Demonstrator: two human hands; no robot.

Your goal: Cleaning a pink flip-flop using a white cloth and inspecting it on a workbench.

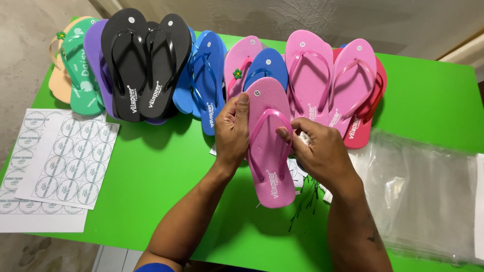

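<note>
I have the left hand [233, 132] clamped on the edge of a pink flip-flop [269, 146], thumb flat on the sole and fingers curled behind it, so the sandal hangs tilted just above the green table [166, 176]. The right hand [317, 148] pinches narrow at the strap [272, 120] on the other side, with something small and pale caught between the fingertips (too crumpled for me to tell what). My worry is the grip: the left hand has only the rim, and a tug on the strap could twist the sole out and knock it into the row of sandals behind, the black pair [145, 63], the blue ones [206, 75] and the pink pair [333, 80], which overlap each other loosely and would slide. The thin black ties [305, 199] lying under the right wrist could also snag and scatter. To the left lie sticker sheets [55, 161] of round labels, near the edge; to the right a stack of clear plastic bags [423, 191], slippery by the look. Beyond the table I see bare concrete floor [25, 45] and a rough pale wall [302, 15].
</note>
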